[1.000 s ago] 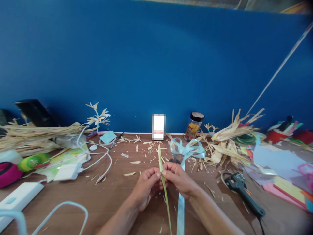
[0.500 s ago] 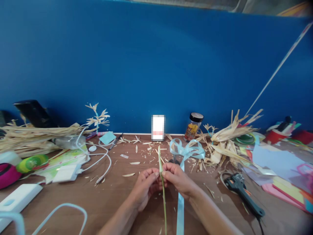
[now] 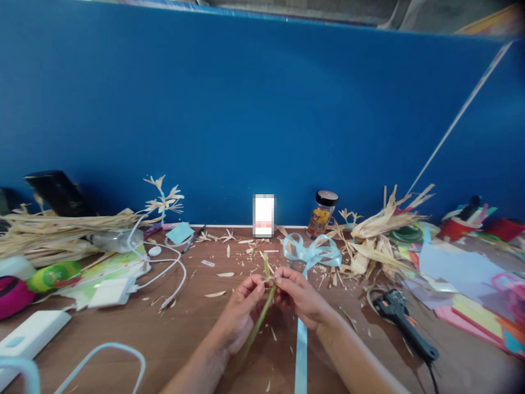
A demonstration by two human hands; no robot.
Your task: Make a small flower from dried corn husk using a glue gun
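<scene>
Well, the left hand (image 3: 241, 307) and right hand (image 3: 301, 298) are pinching a thin greenish strip (image 3: 264, 313) near its upper end, over the desk (image 3: 184, 350), just left of the blue ribbon (image 3: 301, 350).

Left fingers (image 3: 255, 290) and right fingers (image 3: 289, 283) pinch a greenish strip (image 3: 264, 312) above the table (image 3: 184, 334).

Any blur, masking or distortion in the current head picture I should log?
Head view: the green strip smears below the fingers, probably motion blur. Head view: the upright white rectangle before the blue wall is pixelated. Head view: the magenta item at the left edge looks soft and stretched, and the top right corner goes dark.
</scene>
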